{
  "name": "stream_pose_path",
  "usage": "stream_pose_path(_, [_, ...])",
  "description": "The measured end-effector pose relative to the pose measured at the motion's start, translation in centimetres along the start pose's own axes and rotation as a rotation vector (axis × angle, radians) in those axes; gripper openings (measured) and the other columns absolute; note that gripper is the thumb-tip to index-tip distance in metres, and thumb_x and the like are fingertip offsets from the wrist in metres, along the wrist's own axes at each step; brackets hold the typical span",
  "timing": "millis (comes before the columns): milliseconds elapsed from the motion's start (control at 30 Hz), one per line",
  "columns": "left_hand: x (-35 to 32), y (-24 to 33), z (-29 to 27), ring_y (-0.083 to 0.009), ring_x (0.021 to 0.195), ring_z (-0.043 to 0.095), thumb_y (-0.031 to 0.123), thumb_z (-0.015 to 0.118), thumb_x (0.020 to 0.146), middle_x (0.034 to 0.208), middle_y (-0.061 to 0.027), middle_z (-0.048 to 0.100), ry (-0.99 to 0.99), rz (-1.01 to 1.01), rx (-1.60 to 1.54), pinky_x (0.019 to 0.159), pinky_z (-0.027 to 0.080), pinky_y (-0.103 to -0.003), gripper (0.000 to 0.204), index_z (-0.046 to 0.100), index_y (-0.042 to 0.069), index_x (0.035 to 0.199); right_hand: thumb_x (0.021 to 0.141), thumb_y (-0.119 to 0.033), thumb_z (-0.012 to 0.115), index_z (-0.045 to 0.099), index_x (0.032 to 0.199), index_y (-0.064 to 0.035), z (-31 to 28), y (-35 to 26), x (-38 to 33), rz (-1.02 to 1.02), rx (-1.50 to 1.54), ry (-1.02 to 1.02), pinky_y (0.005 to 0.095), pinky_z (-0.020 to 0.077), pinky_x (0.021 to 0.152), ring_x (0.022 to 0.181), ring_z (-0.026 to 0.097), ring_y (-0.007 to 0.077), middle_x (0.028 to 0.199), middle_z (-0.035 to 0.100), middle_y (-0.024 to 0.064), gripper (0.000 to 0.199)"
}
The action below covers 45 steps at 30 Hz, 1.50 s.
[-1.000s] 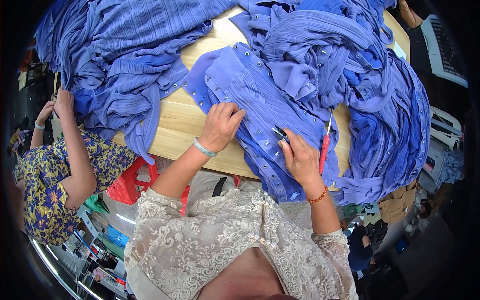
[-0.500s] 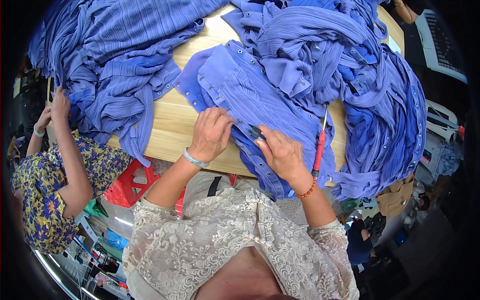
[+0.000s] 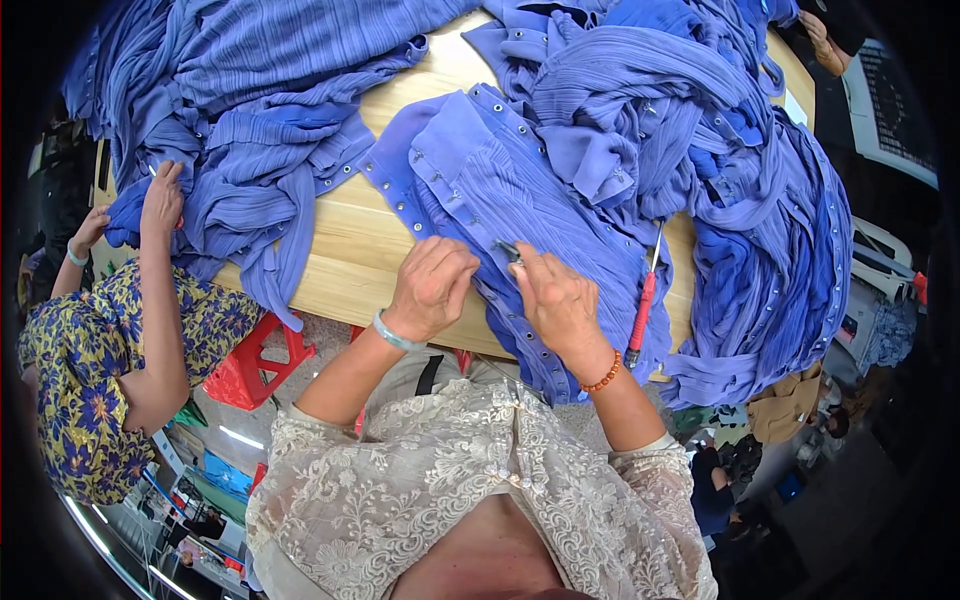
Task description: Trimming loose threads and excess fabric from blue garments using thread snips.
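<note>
In front of me a blue pleated garment (image 3: 500,180) lies on the table, metal eyelets and small fastenings running along its edges. My left hand (image 3: 430,290) is closed on the garment's edge, thumb and fingers pinched together. Just right of it, my right hand (image 3: 558,300) grips small dark thread snips (image 3: 506,247), their tips over the fastening strip; the fingers cover most of them. A red-handled tool with a thin metal shaft (image 3: 642,310) rests on the cloth to the right of that hand.
Heaps of similar blue garments lie at the far left (image 3: 270,60) and right (image 3: 640,80) of the wooden table (image 3: 345,250). A co-worker's hand (image 3: 163,200) handles cloth at the left, beside a red stool (image 3: 255,365). Another person's hand (image 3: 822,45) shows at the far right.
My right hand has turned slightly, and the snips' tips now point further left and up. My left hand has shifted a little lower. The co-worker's nearer hand has moved right over the cloth.
</note>
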<state>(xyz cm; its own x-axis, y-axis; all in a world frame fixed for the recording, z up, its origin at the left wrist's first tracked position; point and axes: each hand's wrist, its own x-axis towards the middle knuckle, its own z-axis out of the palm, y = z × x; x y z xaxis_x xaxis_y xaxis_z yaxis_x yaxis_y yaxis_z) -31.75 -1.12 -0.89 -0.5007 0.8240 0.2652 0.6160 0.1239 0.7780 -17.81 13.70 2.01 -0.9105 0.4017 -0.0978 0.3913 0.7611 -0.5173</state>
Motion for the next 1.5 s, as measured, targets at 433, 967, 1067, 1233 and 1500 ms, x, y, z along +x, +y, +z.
stream_pose_path(433, [-2.9, -2.9, -3.6, -0.0288, 0.092, 0.057, 0.006, 0.072, 0.077, 0.101, -0.0107, 0.059, 0.001, -0.04, 0.425, 0.078, 0.045, -0.04, 0.029, 0.065, 0.005, 0.105, 0.092, -0.021, 0.066, 0.062, 0.119, -0.0044, -0.9, 1.8, -0.3, 0.106, 0.078, 0.034, 0.0426, 0.0512, 0.057, 0.069, 0.066, 0.0348, 0.085, 0.067, 0.0151, 0.031])
stream_pose_path(967, [2.6, -7.7, 1.0, -0.0252, 0.09, 0.058, 0.01, 0.06, 0.08, 0.104, -0.0108, 0.061, -0.039, 0.322, 0.396, 0.076, 0.044, -0.036, 0.019, 0.063, 0.003, 0.098, 0.092, -0.022, 0.067, 0.061, 0.121, -0.0047, -0.5, 1.6, -0.4, 0.051, 0.075, 0.008, 0.0425, 0.0502, 0.055, 0.066, 0.065, 0.0331, 0.082, 0.066, 0.0133, 0.034])
stream_pose_path(1067, [2.6, -7.1, 0.8, -0.0287, 0.09, 0.057, 0.004, 0.063, 0.079, 0.103, -0.0118, 0.059, -0.021, 0.215, 0.301, 0.078, 0.044, -0.039, 0.016, 0.061, 0.003, 0.095, 0.092, -0.023, 0.067, 0.061, 0.121, -0.0047, -0.6, 1.5, -0.2, 0.021, 0.086, 0.007, 0.042, 0.0501, 0.054, 0.066, 0.065, 0.0328, 0.082, 0.065, 0.0131, 0.034])
stream_pose_path(1233, [2.0, -5.9, 0.1, -0.0303, 0.091, 0.055, 0.001, 0.063, 0.078, 0.102, -0.0125, 0.057, 0.006, 0.089, 0.207, 0.08, 0.041, -0.04, 0.016, 0.058, 0.003, 0.094, 0.093, -0.024, 0.066, 0.061, 0.121, -0.005, -0.6, 0.6, 0.6, -0.001, 0.082, -0.029, 0.0419, 0.0508, 0.055, 0.067, 0.065, 0.0325, 0.08, 0.064, 0.0123, 0.034])
stream_pose_path(1500, [1.8, -4.5, -0.2, -0.0312, 0.091, 0.054, -0.001, 0.062, 0.077, 0.102, -0.0131, 0.055, 0.036, 0.071, 0.197, 0.079, 0.041, -0.041, 0.018, 0.058, 0.003, 0.094, 0.092, -0.022, 0.067, 0.062, 0.119, -0.0047, 0.7, -1.6, 3.3, -0.071, 0.004, -0.032, 0.0405, 0.0509, 0.054, 0.065, 0.065, 0.0313, 0.078, 0.063, 0.0118, 0.033])
